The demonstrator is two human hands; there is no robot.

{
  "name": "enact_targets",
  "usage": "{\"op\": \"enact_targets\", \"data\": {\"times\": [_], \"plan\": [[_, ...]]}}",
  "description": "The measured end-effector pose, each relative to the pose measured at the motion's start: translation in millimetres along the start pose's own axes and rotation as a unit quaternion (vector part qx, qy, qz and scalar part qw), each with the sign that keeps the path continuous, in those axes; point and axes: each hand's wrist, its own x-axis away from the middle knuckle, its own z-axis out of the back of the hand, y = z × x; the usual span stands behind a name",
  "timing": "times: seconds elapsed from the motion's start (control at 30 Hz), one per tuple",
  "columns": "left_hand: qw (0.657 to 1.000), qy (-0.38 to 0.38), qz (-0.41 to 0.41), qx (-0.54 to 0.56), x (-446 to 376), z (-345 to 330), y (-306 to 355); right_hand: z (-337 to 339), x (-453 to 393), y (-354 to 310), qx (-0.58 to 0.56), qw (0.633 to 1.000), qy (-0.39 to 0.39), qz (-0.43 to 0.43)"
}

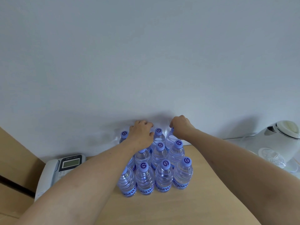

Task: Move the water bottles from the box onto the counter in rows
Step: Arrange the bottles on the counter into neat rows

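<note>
Head view looks down over both bare forearms to a group of water bottles [155,161] standing upright in rows on the light wooden table [162,208], right against the pale wall [146,54]. The nearest row holds four bottles side by side, each with a purple cap and a blue label; two more rows stand behind it, packed close together.

At the back row, the right hand [181,125] has its fingers curled down over the cap of the rightmost bottle [170,137], gripping it at the top. The left hand [142,133] reaches over the left part of the back row with fingers bent downward; what it holds is hidden under the hand, so I cannot tell whether it grasps a bottle or only rests there.

Left of the bottles a grey desk telephone [65,168] with a small screen lies on the table, touching the left forearm's side of the scene. A cardboard box [14,159] fills the far left edge. On the right stand a white electric kettle [280,138] and a clear glass [271,158] in front of it.
</note>
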Motion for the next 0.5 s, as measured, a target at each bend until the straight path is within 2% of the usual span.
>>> {"op": "enact_targets", "data": {"times": [0.5], "plan": [[1.000,-0.001,-0.003,0.004,-0.2,2.2,-5.1,0.1,-3.5,-2.7,-0.001,1.000,-0.005,-0.014]]}}
